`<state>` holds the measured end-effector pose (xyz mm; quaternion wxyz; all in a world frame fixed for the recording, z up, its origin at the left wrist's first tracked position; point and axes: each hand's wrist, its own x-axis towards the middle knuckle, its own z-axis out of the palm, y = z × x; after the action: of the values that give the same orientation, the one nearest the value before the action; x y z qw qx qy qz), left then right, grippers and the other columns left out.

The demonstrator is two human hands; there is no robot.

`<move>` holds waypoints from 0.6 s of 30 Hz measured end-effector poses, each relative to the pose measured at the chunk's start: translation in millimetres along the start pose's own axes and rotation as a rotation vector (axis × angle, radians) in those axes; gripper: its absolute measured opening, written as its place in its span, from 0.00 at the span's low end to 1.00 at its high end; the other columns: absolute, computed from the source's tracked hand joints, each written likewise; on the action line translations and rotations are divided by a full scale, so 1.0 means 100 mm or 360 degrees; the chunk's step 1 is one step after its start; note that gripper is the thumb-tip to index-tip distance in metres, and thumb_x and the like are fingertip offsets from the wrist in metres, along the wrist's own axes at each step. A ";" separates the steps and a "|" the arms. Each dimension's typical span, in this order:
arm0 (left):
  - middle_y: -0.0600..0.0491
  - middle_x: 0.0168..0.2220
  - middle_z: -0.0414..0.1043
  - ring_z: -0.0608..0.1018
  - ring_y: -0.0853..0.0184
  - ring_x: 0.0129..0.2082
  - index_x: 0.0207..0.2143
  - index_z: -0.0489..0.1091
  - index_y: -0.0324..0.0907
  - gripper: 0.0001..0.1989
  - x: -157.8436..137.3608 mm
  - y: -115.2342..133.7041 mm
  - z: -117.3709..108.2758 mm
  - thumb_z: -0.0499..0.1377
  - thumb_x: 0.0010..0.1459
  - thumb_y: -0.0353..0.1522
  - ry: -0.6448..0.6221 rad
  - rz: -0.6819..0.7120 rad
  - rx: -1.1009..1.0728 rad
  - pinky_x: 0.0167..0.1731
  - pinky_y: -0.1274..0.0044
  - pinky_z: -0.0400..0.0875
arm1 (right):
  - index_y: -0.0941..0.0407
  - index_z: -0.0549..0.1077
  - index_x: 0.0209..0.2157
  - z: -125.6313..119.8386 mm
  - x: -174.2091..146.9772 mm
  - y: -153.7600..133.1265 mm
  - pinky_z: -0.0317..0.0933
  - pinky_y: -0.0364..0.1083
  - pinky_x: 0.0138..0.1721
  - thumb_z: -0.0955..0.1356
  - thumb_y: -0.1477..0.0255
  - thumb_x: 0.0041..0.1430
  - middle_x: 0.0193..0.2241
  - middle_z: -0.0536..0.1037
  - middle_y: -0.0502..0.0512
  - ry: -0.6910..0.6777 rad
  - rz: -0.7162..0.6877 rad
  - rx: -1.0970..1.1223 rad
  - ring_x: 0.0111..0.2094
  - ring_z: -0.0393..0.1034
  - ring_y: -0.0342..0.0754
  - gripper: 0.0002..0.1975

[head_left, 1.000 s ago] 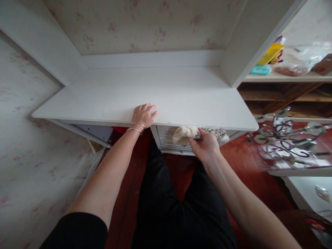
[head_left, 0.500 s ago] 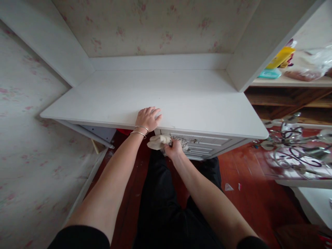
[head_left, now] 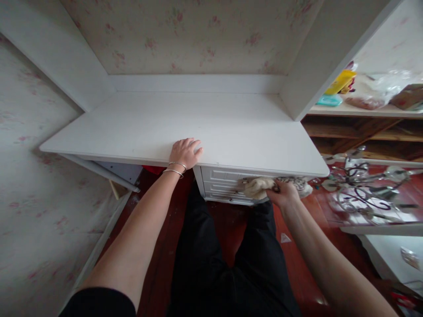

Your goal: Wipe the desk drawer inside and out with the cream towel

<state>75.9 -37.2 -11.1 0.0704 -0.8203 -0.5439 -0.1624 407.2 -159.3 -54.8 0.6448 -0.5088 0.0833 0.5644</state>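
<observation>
My left hand (head_left: 185,152) rests flat on the front edge of the white desk (head_left: 145,123), fingers slightly spread and holding nothing. Two thin bangles (head_left: 175,170) circle that wrist. Below the desktop, at the right end of the drawer fronts (head_left: 220,177), my right hand (head_left: 284,193) grips a bunched cloth (head_left: 259,187). The cloth is cream at its left end and grey patterned at its right. It lies against or just in front of the upper drawer, partly covering it; exact contact cannot be told. A small drawer knob (head_left: 245,180) shows just left of the cloth.
At the right, a chandelier (head_left: 360,185) with curled metal arms stands by the desk. Behind it, a wooden shelf (head_left: 357,109) bears plastic bags and a yellow item (head_left: 342,82). A clear scrap (head_left: 285,238) lies on the red floor (head_left: 297,259). Flowered wallpaper (head_left: 26,176) borders the left.
My right hand has moved the cloth rightward along the drawer fronts, uncovering their left part. My left hand stays on the desk edge. The view has shifted slightly.
</observation>
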 end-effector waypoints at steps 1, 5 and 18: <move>0.53 0.58 0.66 0.67 0.59 0.54 0.56 0.67 0.52 0.22 0.00 0.00 0.00 0.46 0.65 0.46 0.0004 0.0000 -0.0001 0.56 0.64 0.57 | 0.56 0.72 0.38 0.01 -0.06 -0.08 0.70 0.41 0.26 0.56 0.87 0.52 0.22 0.75 0.48 0.0005 0.0022 0.0008 0.22 0.70 0.45 0.20; 0.52 0.57 0.66 0.67 0.58 0.55 0.56 0.67 0.52 0.22 0.00 0.01 -0.01 0.46 0.65 0.46 0.0000 -0.0004 0.0002 0.56 0.64 0.57 | 0.58 0.71 0.37 0.17 -0.36 -0.18 0.72 0.42 0.28 0.57 0.83 0.59 0.26 0.76 0.52 -0.0065 0.0063 0.0106 0.26 0.72 0.45 0.14; 0.53 0.57 0.67 0.68 0.59 0.55 0.55 0.68 0.52 0.21 0.01 0.03 -0.05 0.47 0.65 0.45 0.0000 -0.0020 0.0027 0.57 0.65 0.58 | 0.60 0.72 0.41 1.14 -0.94 1.31 0.73 0.42 0.34 0.64 0.82 0.58 0.30 0.80 0.53 -0.0539 0.0392 0.0154 0.31 0.76 0.45 0.10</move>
<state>78.1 -39.3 -6.2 0.0764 -0.8163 -0.5503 -0.1581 215.3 -154.2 -11.0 0.5995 -0.3611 0.0624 0.7116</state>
